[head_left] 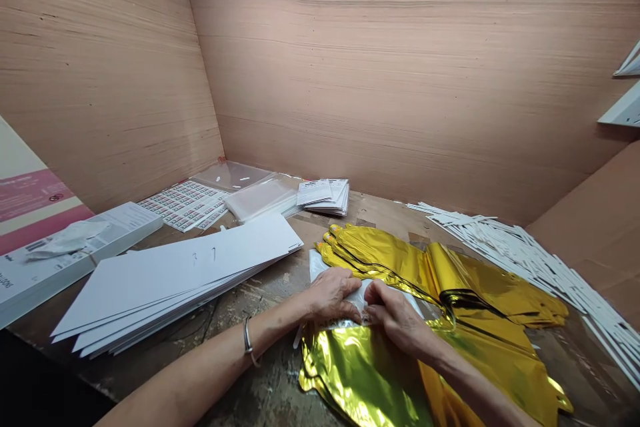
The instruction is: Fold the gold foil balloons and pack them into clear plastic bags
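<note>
Worn bench (280, 283): left hand (333, 295), right hand (396, 317) pinch clear bag (361, 295) over shiny gold foil (470, 280).

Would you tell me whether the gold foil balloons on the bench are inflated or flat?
Flat: the gold foil balloons lie as thin, creased sheets, overlapping on the bench, with no bulge.

My bench (273, 290) has a worn wooden top. On it lie white card stacks (170, 277), gold foil balloons (390, 253), label sheets (183, 205) and paper strips (550, 267).
</note>
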A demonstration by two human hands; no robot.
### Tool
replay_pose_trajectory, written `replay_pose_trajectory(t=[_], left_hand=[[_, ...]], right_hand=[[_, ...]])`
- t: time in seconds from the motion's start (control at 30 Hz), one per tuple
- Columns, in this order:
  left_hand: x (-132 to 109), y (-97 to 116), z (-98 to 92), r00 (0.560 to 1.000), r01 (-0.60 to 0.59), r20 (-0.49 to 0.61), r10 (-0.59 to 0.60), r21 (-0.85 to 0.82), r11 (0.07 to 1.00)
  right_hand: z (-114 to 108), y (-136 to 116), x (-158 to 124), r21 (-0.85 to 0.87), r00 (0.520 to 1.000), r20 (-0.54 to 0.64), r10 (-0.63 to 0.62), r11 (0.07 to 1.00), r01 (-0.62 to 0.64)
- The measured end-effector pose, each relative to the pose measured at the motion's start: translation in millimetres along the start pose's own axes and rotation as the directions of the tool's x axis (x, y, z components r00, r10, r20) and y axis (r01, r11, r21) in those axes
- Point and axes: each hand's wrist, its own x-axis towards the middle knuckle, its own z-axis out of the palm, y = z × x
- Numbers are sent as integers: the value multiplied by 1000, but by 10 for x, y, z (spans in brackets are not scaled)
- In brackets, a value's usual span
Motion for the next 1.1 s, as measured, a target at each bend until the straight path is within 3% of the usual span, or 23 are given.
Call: replay_pose_trajectory(t=[0.17,0.37,0.5,0.63,0.77,0.93,1.1], left_hand=[[6,-15,37,1000,14,-24,-14,5,1000],[-8,-18,32,1000,23,-6,-23,5,1000],[0,-38,50,999,22,-23,-22,18,1000],[13,-43,43,1000,24,-16,-23,16,1000],[3,-24,-5,997,41,-62,-43,-41,998],[25,-60,-53,979,118,-171,-113,17,993],[82,-164,-9,972,135,-197,-125,35,990]], right_hand=[[-256,-134,133,243,997,-20,74,968,-67],[-317,-150,814,413,956,-183,230,901,-137],[-209,34,1344,371,918,-232,322,902,-222],[-140,203,1648,306,892,-248,378,904,-298],[-110,218,1703,247,879,-268,395,910,-333],[-87,222,1724,181,874,-283,395,917,-355],[-23,339,1804,91,868,-291,402,915,-393]])
